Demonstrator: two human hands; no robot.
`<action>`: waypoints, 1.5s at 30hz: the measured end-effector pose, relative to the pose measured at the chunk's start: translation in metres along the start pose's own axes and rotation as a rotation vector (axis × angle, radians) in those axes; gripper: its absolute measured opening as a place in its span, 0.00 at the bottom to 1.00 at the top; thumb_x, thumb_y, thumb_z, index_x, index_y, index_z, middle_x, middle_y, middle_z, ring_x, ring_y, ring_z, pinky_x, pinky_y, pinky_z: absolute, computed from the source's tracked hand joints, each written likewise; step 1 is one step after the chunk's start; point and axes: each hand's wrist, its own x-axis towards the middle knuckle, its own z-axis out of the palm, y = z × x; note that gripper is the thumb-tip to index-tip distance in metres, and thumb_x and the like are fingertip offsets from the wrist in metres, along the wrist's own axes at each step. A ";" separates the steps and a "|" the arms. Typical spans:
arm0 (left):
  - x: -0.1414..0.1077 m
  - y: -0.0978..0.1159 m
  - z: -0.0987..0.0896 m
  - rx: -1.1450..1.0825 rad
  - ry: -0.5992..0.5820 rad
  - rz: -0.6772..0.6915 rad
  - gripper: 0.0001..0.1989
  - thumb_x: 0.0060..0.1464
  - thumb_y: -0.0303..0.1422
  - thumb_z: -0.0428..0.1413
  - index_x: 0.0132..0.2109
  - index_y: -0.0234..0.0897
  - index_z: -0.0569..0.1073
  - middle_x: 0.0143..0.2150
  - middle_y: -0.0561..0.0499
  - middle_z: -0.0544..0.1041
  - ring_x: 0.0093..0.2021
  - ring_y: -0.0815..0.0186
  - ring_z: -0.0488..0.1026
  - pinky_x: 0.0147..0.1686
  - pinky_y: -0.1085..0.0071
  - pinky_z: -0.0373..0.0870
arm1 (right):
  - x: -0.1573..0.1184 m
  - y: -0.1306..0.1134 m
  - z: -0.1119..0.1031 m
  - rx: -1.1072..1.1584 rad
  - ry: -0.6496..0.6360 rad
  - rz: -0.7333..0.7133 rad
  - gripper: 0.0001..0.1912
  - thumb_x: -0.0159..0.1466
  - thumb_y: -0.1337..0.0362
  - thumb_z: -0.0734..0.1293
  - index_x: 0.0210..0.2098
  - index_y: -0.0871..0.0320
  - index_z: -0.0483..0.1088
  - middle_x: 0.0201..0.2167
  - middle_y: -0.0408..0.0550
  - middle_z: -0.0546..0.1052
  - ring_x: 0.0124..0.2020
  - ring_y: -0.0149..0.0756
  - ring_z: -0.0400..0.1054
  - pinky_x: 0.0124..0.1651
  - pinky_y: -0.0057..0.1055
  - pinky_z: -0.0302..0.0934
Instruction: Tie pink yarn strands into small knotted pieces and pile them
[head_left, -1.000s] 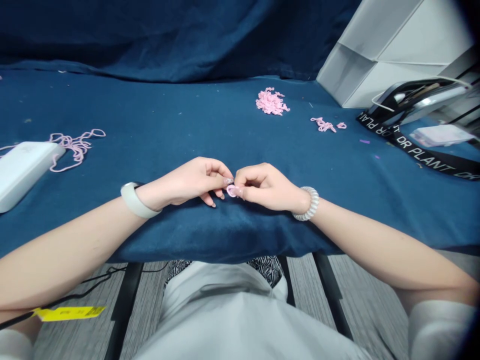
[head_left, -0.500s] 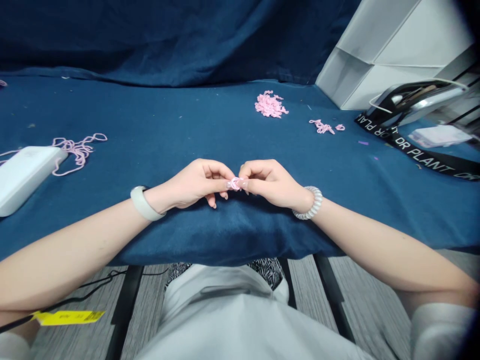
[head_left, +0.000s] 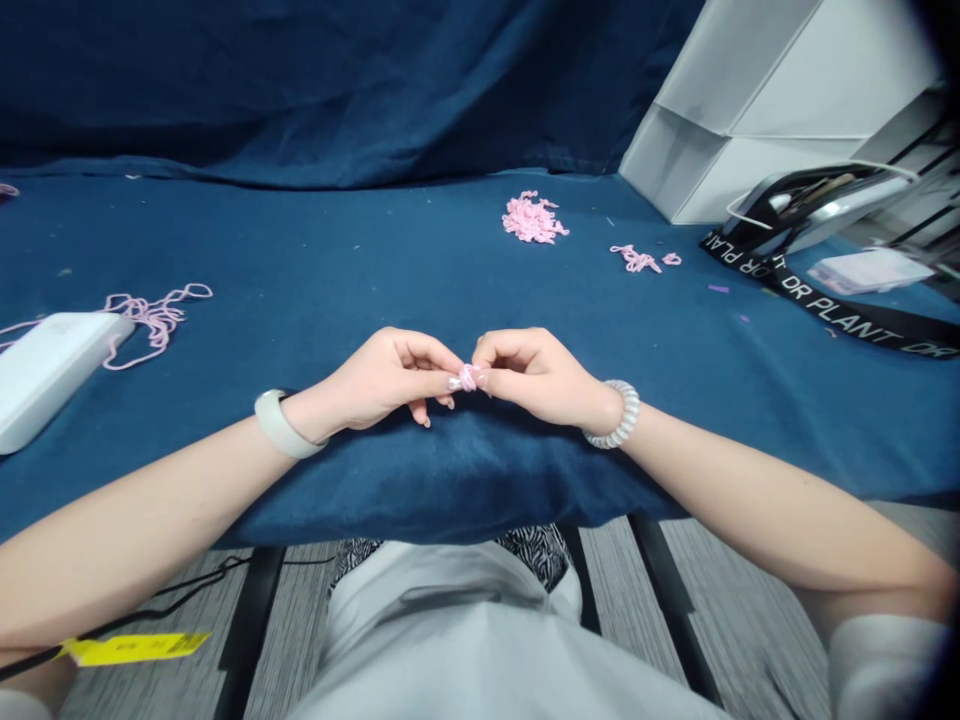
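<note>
A small knotted bit of pink yarn (head_left: 469,377) is pinched between both hands, above the near edge of the blue cloth. My left hand (head_left: 386,378) grips its left side with thumb and forefinger, the other fingers curled below. My right hand (head_left: 544,378) pinches the right side the same way. The fingertips nearly meet and cover part of the yarn. Farther back lies a pile of pink yarn pieces (head_left: 534,218), with a smaller group of pieces (head_left: 636,259) to its right.
At the left, a white box-shaped device (head_left: 56,370) lies beside loose pink yarn (head_left: 154,318). White boxes (head_left: 750,120) stand at the back right, near a black lettered strap (head_left: 840,312) and a pale flat item (head_left: 870,270). A yellow tag (head_left: 135,648) hangs on a cable at lower left.
The camera view has shifted slightly, so the cloth and objects sit a little lower. Both hands still pinch the pink yarn, which looks slightly turned between the fingertips.
</note>
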 end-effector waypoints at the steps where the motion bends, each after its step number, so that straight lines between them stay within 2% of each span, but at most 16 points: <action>1: 0.000 0.001 0.000 0.009 0.008 0.002 0.09 0.46 0.33 0.65 0.35 0.33 0.79 0.24 0.51 0.76 0.21 0.73 0.70 0.18 0.79 0.71 | 0.000 0.000 0.000 -0.011 0.001 -0.005 0.13 0.61 0.60 0.65 0.25 0.63 0.65 0.21 0.41 0.65 0.23 0.24 0.55 0.27 0.25 0.51; 7: -0.003 0.006 0.001 0.053 0.037 0.007 0.09 0.46 0.34 0.65 0.34 0.32 0.80 0.24 0.50 0.77 0.21 0.72 0.72 0.18 0.80 0.71 | -0.001 0.000 -0.001 -0.053 0.007 -0.014 0.13 0.61 0.61 0.64 0.25 0.63 0.65 0.21 0.41 0.65 0.23 0.24 0.55 0.27 0.25 0.52; 14: -0.004 0.004 0.001 0.006 0.027 0.062 0.06 0.47 0.29 0.64 0.35 0.33 0.80 0.26 0.51 0.79 0.23 0.70 0.75 0.20 0.79 0.75 | -0.001 0.001 -0.001 -0.026 0.022 -0.026 0.13 0.61 0.60 0.66 0.25 0.63 0.67 0.22 0.42 0.67 0.23 0.24 0.56 0.27 0.24 0.52; 26: -0.007 0.011 0.011 0.000 0.146 0.033 0.05 0.47 0.29 0.64 0.30 0.30 0.77 0.24 0.51 0.79 0.24 0.70 0.76 0.21 0.80 0.75 | -0.001 0.001 0.002 -0.118 0.072 -0.061 0.14 0.62 0.58 0.66 0.26 0.63 0.69 0.23 0.44 0.71 0.24 0.25 0.59 0.27 0.25 0.53; 33: -0.007 0.009 0.013 -0.019 0.187 0.024 0.06 0.47 0.30 0.64 0.31 0.30 0.76 0.24 0.50 0.79 0.26 0.69 0.77 0.22 0.80 0.75 | -0.001 0.004 -0.003 -0.148 0.127 -0.058 0.16 0.63 0.55 0.64 0.27 0.62 0.67 0.21 0.42 0.67 0.23 0.25 0.57 0.27 0.25 0.52; 39: -0.007 0.010 0.015 0.003 0.212 0.006 0.06 0.46 0.29 0.63 0.30 0.30 0.76 0.24 0.50 0.79 0.26 0.68 0.77 0.22 0.80 0.75 | -0.002 0.001 0.002 -0.313 0.191 -0.119 0.14 0.63 0.58 0.65 0.27 0.62 0.67 0.21 0.41 0.68 0.22 0.24 0.57 0.26 0.23 0.52; 45: -0.007 0.009 0.015 0.016 0.204 0.025 0.06 0.47 0.31 0.63 0.30 0.31 0.76 0.25 0.50 0.79 0.28 0.67 0.78 0.22 0.79 0.75 | -0.001 0.001 0.005 -0.487 0.237 -0.221 0.12 0.65 0.64 0.63 0.26 0.61 0.66 0.22 0.41 0.70 0.24 0.24 0.60 0.30 0.23 0.54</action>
